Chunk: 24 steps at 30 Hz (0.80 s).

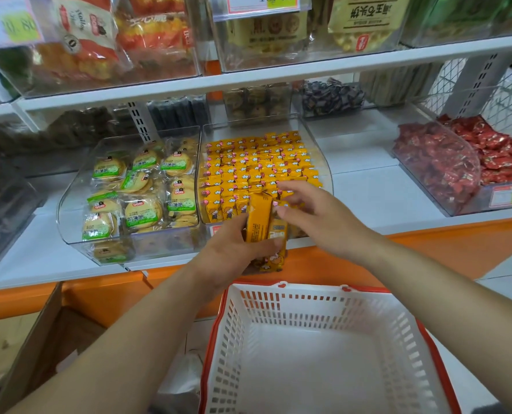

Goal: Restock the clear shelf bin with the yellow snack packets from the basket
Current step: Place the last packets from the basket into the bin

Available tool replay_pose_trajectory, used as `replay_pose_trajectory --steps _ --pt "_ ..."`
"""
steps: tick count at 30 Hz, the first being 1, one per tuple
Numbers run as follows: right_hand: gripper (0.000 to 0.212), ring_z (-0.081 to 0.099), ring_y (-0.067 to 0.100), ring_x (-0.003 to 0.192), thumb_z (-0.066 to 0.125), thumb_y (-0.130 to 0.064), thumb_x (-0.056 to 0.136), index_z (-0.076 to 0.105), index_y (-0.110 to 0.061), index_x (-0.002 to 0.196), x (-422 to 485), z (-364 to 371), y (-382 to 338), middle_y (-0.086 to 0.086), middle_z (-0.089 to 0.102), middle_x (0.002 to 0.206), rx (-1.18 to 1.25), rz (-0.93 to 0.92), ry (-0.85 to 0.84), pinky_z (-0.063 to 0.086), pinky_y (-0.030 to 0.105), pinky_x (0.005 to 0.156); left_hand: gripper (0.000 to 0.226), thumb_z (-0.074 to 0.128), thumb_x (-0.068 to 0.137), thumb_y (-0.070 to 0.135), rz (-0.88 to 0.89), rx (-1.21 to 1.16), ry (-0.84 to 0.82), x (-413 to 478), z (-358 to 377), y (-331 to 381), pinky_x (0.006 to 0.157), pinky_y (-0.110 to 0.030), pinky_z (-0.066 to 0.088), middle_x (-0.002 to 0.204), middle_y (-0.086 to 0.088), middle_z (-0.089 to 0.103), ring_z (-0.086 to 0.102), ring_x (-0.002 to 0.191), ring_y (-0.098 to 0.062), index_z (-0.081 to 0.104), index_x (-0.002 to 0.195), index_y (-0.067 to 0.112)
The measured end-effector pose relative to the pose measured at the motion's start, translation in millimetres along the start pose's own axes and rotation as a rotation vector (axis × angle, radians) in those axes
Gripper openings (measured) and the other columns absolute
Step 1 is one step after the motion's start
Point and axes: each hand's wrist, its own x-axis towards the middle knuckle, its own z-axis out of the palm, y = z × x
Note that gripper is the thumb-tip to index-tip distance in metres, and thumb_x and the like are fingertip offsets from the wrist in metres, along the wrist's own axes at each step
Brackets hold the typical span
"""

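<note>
Firmly in left hand (pixel 228 255) grip, yellow packets (pixel 259 222), print illegible; right hand (pixel 320 219) grip unclear.

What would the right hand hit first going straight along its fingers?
Likely the packets gripped by the left hand; the right hand looks almost on them, depth unclear.

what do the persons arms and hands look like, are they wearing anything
Both arms are bare, with no sleeves in view as far as the frame's edge. The left hand and right hand have no gloves on. No ring, watch or bracelet shows on the fingers or wrists.
</note>
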Motion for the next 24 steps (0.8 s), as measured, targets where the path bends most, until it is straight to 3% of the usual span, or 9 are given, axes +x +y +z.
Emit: replay_pose_trajectory --steps 5,9,12,14,16,18,19,21,24 --pt "0.031 0.059 0.012 0.118 0.071 -0.027 0.091 0.067 -0.040 0.119 5.0 -16.1 -0.7 -0.012 0.062 0.128 0.208 0.015 -0.080 0.054 0.029 0.084 0.045 0.079 0.075 0.033 0.002 0.012 -0.025 0.0 4.3 1.7 0.085 -0.042 0.062 0.107 -0.007 0.078 0.076 0.100 -0.025 0.068 0.117 0.022" --pt "0.008 0.067 0.020 0.091 0.078 -0.023 0.085 0.075 -0.028 0.090 3.5 -33.0 4.6 0.005 0.067 0.109 0.414 0.051 0.078 0.054 0.028 0.067 0.028 0.073 0.090 0.024 -0.007 -0.013 0.037 -0.7 -0.5 2.7 0.070 -0.029 0.062 0.105 0.002 0.079 0.077 0.096 -0.018 0.066 0.118 0.023" --pt "0.023 0.070 0.021 0.079 0.090 -0.032 0.064 0.069 -0.025 0.071 -2.3 -27.9 9.9 0.010 0.070 0.093 0.351 0.090 0.078 0.057 0.031 0.064 0.030 0.070 0.092 0.026 0.026 -0.052 0.125 -0.5 -3.5 3.6 0.067 -0.026 0.060 0.105 -0.001 0.079 0.077 0.095 -0.019 0.065 0.121 0.020" --pt "0.029 0.071 0.014 0.078 0.093 -0.030 0.062 0.068 -0.029 0.077 -7.5 -16.1 10.9 -0.002 0.073 0.083 0.281 0.117 -0.039 0.057 0.029 0.063 0.025 0.069 0.094 0.025 0.042 -0.053 0.164 0.8 -4.0 4.1 0.066 -0.025 0.059 0.102 -0.004 0.079 0.077 0.094 -0.019 0.066 0.118 0.018" --pt "0.057 0.072 0.014 0.092 0.093 -0.023 0.064 0.061 -0.032 0.110 -10.2 -4.6 8.6 -0.006 0.075 0.097 0.312 0.158 -0.140 0.060 0.034 0.072 0.019 0.068 0.096 0.024 0.046 -0.052 0.172 1.4 -2.5 4.0 0.066 -0.025 0.059 0.099 -0.002 0.080 0.077 0.092 -0.019 0.068 0.113 0.018" --pt "0.083 0.071 0.019 0.102 0.092 -0.024 0.067 0.046 -0.040 0.134 -9.4 -1.0 4.8 -0.003 0.073 0.109 0.296 0.155 -0.130 0.060 0.042 0.083 0.018 0.069 0.096 0.025 0.048 -0.039 0.184 1.6 -1.6 4.7 0.066 -0.026 0.060 0.098 -0.001 0.080 0.077 0.091 -0.018 0.069 0.112 0.018" --pt "0.083 0.070 0.020 0.103 0.090 -0.024 0.070 0.044 -0.044 0.136 -8.0 -2.8 3.4 -0.002 0.072 0.110 0.283 0.138 -0.090 0.059 0.045 0.086 0.019 0.069 0.096 0.025 0.050 -0.030 0.198 1.6 -2.1 5.2 0.065 -0.026 0.060 0.099 -0.001 0.080 0.077 0.091 -0.017 0.068 0.113 0.017" --pt "0.064 0.070 0.018 0.100 0.085 -0.025 0.077 0.053 -0.041 0.130 -2.9 -10.9 2.7 -0.001 0.070 0.108 0.279 0.096 0.049 0.057 0.048 0.091 0.024 0.069 0.095 0.025 0.054 -0.020 0.216 0.9 -4.4 6.6 0.064 -0.026 0.059 0.100 -0.002 0.079 0.078 0.089 -0.018 0.065 0.117 0.015" --pt "0.039 0.063 0.004 0.081 0.077 -0.025 0.085 0.059 -0.035 0.119 7.2 -22.0 6.6 -0.003 0.062 0.098 0.246 0.014 0.245 0.054 0.035 0.081 0.035 0.069 0.095 0.026 0.037 -0.040 0.220 -1.2 -5.5 8.9 0.063 -0.026 0.059 0.105 -0.004 0.078 0.078 0.088 -0.020 0.057 0.126 0.013"
